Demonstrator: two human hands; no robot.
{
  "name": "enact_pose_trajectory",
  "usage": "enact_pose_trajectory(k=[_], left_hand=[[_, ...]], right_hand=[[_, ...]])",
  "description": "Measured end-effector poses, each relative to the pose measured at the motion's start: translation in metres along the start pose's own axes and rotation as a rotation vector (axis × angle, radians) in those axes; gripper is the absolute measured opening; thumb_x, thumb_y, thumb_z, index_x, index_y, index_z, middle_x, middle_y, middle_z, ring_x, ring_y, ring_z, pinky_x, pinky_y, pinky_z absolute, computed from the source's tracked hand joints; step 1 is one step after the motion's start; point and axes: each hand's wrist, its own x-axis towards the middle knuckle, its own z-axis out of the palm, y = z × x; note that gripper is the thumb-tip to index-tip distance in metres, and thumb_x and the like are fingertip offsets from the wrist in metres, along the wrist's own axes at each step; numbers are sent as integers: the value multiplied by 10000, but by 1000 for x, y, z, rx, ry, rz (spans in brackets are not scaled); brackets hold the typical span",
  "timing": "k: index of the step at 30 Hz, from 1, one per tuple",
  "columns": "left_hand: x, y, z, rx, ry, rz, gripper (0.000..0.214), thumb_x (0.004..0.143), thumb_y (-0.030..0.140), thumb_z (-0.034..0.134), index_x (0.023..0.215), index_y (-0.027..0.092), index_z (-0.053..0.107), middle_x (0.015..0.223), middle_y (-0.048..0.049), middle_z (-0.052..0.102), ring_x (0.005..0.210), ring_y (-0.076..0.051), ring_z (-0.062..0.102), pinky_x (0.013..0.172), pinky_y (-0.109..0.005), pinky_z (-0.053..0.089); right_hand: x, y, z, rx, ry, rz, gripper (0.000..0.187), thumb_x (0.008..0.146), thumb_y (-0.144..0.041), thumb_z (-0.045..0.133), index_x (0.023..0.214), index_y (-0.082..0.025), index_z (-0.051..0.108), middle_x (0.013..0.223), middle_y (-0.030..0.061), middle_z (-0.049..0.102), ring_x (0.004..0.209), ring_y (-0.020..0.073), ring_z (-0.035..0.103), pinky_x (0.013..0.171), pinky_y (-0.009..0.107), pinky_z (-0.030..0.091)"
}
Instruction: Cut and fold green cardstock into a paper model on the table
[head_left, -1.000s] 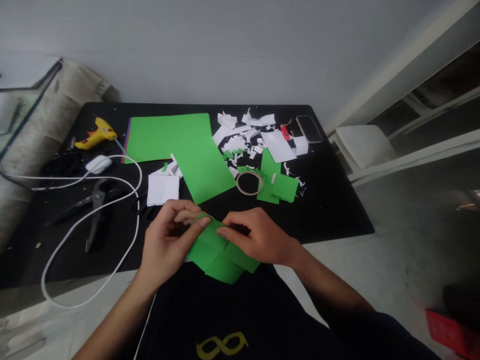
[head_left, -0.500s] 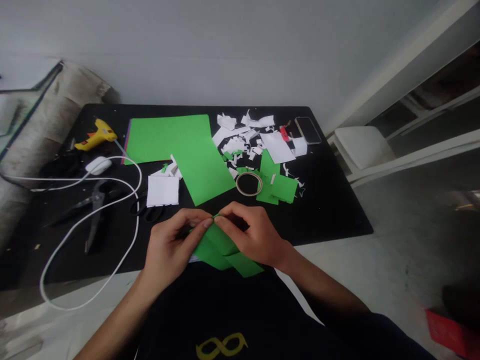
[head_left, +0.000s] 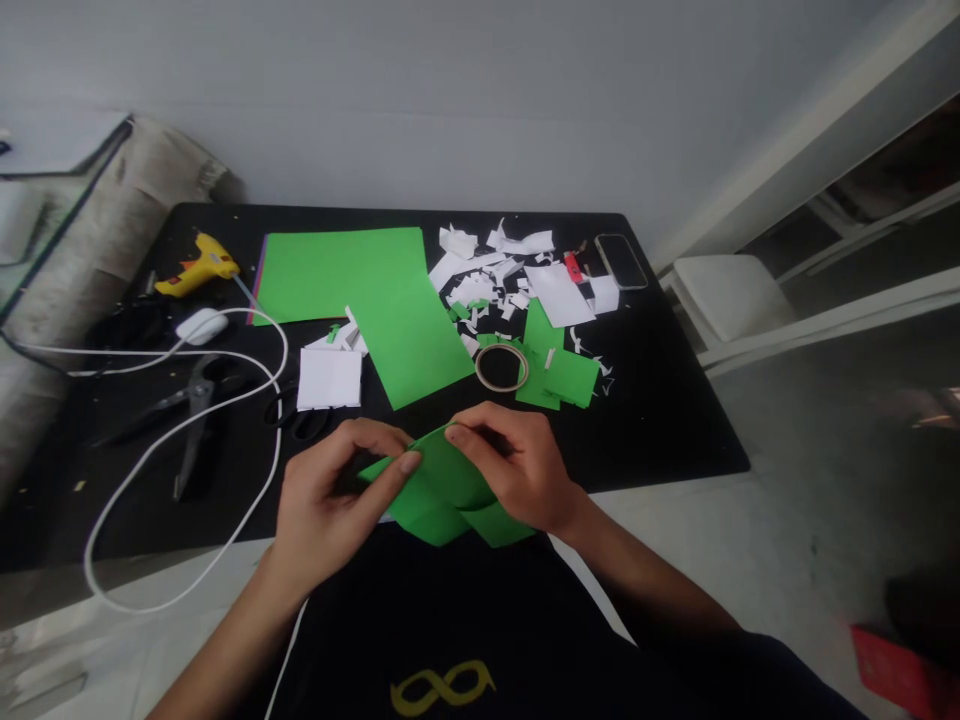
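Between both hands, close to my body at the table's near edge, is a folded piece of green paper (head_left: 439, 492). My left hand (head_left: 341, 490) pinches its upper left edge between thumb and fingers. At the upper right edge, my right hand (head_left: 517, 465) pinches the same paper, with the thumb on the near face. Several overlapping flaps hang below the fingers. Just beyond the hands lie a large green sheet (head_left: 412, 340) and a roll of tape (head_left: 502, 368). The paper's far side is hidden.
On the black table (head_left: 637, 430) are a yellow glue gun (head_left: 199, 268), scissors (head_left: 196, 410), a white cable (head_left: 180, 425), a white paper stack (head_left: 328, 378), white scraps (head_left: 480, 290), small green pieces (head_left: 574, 378) and a phone (head_left: 621, 262). A white stool (head_left: 724, 295) stands to the right.
My fingertips have moved apart along the paper's top edge, my left hand shifting left and my right slightly right. More of the green paper shows between them.
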Motion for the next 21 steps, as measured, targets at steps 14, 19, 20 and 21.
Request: enact_pose_trajectory(k=[14, 19, 20, 21], left_hand=[[3, 12, 1, 92, -31, 46, 116, 948, 189, 733, 1002, 241, 644, 1030, -14, 754, 922, -160, 737, 832, -317, 585], [2, 12, 6, 77, -41, -46, 99, 965, 252, 723, 1042, 254, 661, 1146, -24, 778, 1023, -184, 753, 922, -350, 593], [2, 11, 7, 50, -47, -81, 94, 971, 268, 716, 1050, 257, 666, 1180, -28, 778, 1059, -193, 752, 955, -367, 591], [2, 10, 8, 28, -54, -112, 91, 977, 281, 708, 1057, 259, 670, 1211, -32, 775, 1091, -202, 748, 985, -384, 586]], right_hand=[[-7, -1, 3, -329, 26, -396, 115, 1030, -98, 624, 1093, -167, 690, 924, 54, 805, 779, 143, 745, 744, 259, 609], [-7, 4, 4, -421, 60, -480, 121, 1030, -90, 621, 1119, -154, 673, 877, 67, 784, 773, 162, 737, 735, 284, 611], [-7, 5, 4, -444, 58, -488, 119, 1032, -92, 616, 1120, -150, 671, 868, 69, 782, 768, 166, 735, 729, 290, 611], [-7, 5, 4, -465, 51, -494, 116, 1036, -95, 610, 1121, -148, 669, 863, 70, 781, 763, 168, 735, 725, 294, 612]])
